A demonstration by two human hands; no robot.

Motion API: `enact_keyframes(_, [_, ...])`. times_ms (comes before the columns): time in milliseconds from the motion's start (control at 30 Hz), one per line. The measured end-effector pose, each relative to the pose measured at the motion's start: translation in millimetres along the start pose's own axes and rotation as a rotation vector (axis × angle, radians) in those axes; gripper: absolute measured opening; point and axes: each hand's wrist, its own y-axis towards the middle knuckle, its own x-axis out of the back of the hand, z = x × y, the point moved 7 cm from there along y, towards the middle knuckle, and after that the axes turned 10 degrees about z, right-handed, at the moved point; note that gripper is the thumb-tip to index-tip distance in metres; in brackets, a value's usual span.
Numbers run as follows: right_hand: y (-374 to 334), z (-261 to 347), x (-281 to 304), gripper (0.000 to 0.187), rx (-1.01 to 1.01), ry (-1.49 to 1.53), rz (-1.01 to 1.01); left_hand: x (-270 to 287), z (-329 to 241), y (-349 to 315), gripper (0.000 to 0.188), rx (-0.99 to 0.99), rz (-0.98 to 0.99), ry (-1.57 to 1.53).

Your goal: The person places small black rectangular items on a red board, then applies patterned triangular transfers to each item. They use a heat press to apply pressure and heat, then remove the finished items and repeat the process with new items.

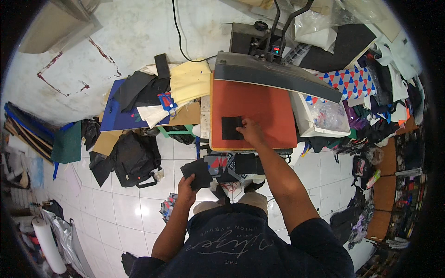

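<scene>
On the orange-red pad [259, 104] of a heat press lies a black square piece [230, 128], perhaps fabric, near the pad's front left. My right hand [251, 132] reaches over the pad, its fingers closed at that piece's right edge. In front of the press my left hand [187, 189] grips a few black square pieces [198, 173], fanned slightly with corners showing. Above the pad, the grey upper plate [273, 76] of the press is raised and tilted at the back.
Yellow cloth [189, 81], black cloth pieces [139, 90] and a blue board [116, 109] lie left of the press. A white box [320, 125] with clear plastic stands at its right. Below are a black backpack [136, 157] on the tiles and piled printed pieces [169, 207].
</scene>
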Motion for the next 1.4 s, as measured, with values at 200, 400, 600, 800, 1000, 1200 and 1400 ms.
enact_keyframes(200, [-5, -5, 3, 0.060, -0.120, -0.012, -0.072, -4, -2, -1, 0.027, -0.008, -0.004, 0.021])
enact_keyframes(400, [-14, -5, 1, 0.057, -0.079, 0.025, -0.106, -12, -8, 7, 0.034, 0.007, -0.013, 0.039])
enact_keyframes(600, [-25, 12, 0, 0.046, 0.065, -0.171, -0.109, -20, -7, 12, 0.033, 0.026, -0.001, 0.028])
enact_keyframes(800, [-37, 7, 16, 0.045, 0.034, 0.022, -0.255, -31, -13, 10, 0.028, 0.023, 0.002, 0.034])
enact_keyframes(1000, [-127, 32, -35, 0.054, 0.000, 0.474, 0.336, -47, -18, -1, 0.028, 0.018, 0.070, 0.012])
enact_keyframes(1200, [-155, 36, -77, 0.036, -0.020, 0.738, 0.428, -78, -8, -4, 0.030, 0.052, 0.109, 0.077])
enact_keyframes(1400, [-155, 20, -56, 0.027, -0.066, 0.787, 0.462, -97, -3, -4, 0.026, 0.017, 0.089, 0.047])
